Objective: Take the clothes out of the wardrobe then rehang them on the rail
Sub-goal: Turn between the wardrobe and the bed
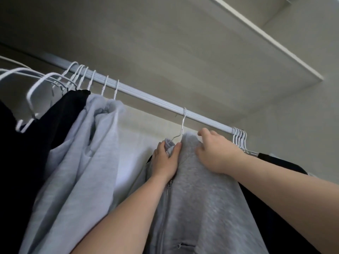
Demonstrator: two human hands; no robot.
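Grey zip hoodie [198,198] hangs on white wire hanger [182,125], hooked on rail [146,97]. Left hand [166,160] pinches collar fabric beside hanger. Right hand [214,153] grips hoodie top, fingers curled into fabric.

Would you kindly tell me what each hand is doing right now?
Left hand: pinches the collar of the grey hoodie.
Right hand: grips that hoodie's top.

Pale beige shelf [165,43] overhead fills the top, w/ white front edge [266,35] at right. Back wall [139,129] lower down, centre, is whitish and brighter lit.
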